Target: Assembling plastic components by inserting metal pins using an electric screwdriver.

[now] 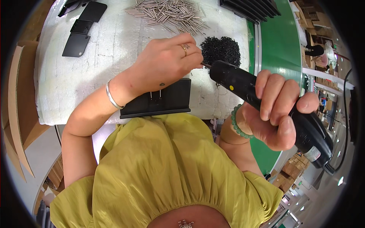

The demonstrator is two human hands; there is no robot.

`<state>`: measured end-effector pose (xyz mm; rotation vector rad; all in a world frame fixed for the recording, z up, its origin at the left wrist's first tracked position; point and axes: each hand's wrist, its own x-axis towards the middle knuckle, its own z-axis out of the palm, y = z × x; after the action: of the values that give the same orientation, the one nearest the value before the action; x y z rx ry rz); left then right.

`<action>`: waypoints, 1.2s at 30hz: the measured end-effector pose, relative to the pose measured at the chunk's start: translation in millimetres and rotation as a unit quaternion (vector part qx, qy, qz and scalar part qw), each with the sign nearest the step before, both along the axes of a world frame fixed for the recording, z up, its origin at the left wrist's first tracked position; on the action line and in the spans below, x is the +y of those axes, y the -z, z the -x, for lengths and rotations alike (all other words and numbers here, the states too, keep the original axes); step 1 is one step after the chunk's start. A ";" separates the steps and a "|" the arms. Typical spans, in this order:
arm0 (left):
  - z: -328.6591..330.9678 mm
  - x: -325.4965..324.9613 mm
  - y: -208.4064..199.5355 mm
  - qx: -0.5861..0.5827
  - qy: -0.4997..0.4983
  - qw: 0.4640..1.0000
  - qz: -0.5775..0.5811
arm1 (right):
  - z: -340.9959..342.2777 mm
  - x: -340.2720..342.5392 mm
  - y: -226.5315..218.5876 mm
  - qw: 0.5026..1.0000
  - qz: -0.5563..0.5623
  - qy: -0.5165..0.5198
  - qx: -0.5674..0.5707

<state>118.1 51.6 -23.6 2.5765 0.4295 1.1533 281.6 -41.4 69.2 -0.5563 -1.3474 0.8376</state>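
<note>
My right hand point(279, 106) is wrapped around a black electric screwdriver point(243, 83), its bit pointing left. At the bit's tip my left hand point(173, 55) is closed in a pinch; whatever lies between the fingertips is hidden. Below my left hand, close to my body, a black L-shaped plate point(175, 98) rests on the white padded surface. Two thin silver pins point(160, 94) show against it, partly covered by my wrist. A pile of small black screws point(222, 51) lies just beyond the bit.
Many silver metal pins point(171, 15) are heaped at the far side. Black hinged plates point(78, 41) lie at far left, and ribbed black parts point(251, 9) at far right. A cardboard box point(26, 95) stands left. The screwdriver's cord point(346, 125) runs off right, past a green surface point(281, 49).
</note>
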 end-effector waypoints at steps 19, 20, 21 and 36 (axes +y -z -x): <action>99.8 -68.4 -1.9 0.234 -0.109 0.944 0.208 | 5.9 12.5 10.8 0.995 -0.054 0.044 0.068; 116.8 -68.1 -5.5 0.242 -0.159 0.934 0.212 | 0.2 13.8 11.4 0.994 -0.058 0.048 0.074; 136.5 -67.4 -9.4 0.238 -0.209 0.930 0.187 | -5.6 13.4 10.9 0.994 -0.053 0.042 0.089; 201.7 96.4 1.1 0.321 -0.442 0.802 0.243 | -6.5 5.9 4.2 0.988 -0.056 0.085 0.115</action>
<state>-83.6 148.0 -24.7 2.1911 1.9343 0.1774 288.1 -35.5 65.1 -0.4646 -1.1116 0.6610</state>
